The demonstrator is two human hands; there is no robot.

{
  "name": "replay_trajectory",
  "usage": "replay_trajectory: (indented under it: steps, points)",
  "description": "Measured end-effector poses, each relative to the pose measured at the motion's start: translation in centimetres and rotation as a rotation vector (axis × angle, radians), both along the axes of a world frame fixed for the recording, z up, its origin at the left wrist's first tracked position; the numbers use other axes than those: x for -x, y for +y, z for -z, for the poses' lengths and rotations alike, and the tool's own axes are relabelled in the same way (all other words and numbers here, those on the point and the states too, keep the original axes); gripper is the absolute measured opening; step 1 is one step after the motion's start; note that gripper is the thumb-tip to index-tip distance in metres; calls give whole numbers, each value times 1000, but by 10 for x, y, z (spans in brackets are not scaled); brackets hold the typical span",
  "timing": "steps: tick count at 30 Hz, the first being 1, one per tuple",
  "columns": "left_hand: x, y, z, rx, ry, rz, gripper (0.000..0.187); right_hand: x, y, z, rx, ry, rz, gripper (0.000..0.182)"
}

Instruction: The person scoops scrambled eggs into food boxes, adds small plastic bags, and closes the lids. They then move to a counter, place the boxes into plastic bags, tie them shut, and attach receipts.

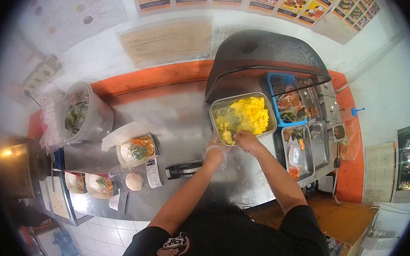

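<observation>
A metal tray (217, 106) of yellow scrambled egg (250, 113) sits on the steel counter ahead of me. My right hand (247, 140) reaches over the tray's near edge and seems to grip a utensil that digs into the egg (229, 124). My left hand (217, 149), in a clear plastic glove, is at the tray's near rim just left of the right hand; what it holds is hard to tell.
A dark mesh cover (264, 54) arches over a blue basket (281, 81) and steel tubs (301, 151) of ingredients on the right. Left stand a clear bucket of greens (83, 114), an open food box (136, 148), filled bowls (101, 185) and a black device (183, 168).
</observation>
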State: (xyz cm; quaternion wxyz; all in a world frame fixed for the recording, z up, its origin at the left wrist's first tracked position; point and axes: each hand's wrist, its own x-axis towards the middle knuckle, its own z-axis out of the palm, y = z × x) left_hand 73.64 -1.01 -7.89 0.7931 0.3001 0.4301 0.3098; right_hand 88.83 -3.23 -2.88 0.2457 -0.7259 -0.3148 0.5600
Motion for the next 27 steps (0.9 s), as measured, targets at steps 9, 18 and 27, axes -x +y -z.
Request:
replay_trajectory:
  steps: [9,18,27]
  points:
    - [11,-4,100,-28,292,151,56,-30,-2,-1,-130,352,370,20]
    - [142,-61,-89,-25,-33,192,51,2,15,-45,-188,536,349,19]
    - [261,-111,-94,-201,65,-215,48,181,71,-38,42,678,-84,15]
